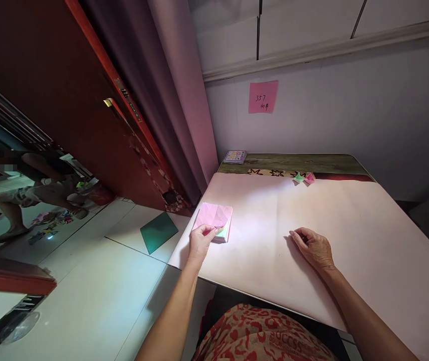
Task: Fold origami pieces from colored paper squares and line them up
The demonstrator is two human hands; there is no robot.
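My left hand (200,241) pinches the near edge of a stack of coloured paper squares (214,219), pink sheet on top, lying at the table's left edge. My right hand (312,245) rests on the pale pink table cover (350,240) to the right, fingers loosely curled with nothing visible in them. Two small folded paper pieces, one green (298,177) and one pink (309,178), sit at the far side of the cover.
A small packet (235,157) lies on the wooden strip at the table's back left. A pink note (262,97) is stuck on the wall. A green sheet (158,231) lies on the tiled floor. Another person sits on the floor at far left (30,195).
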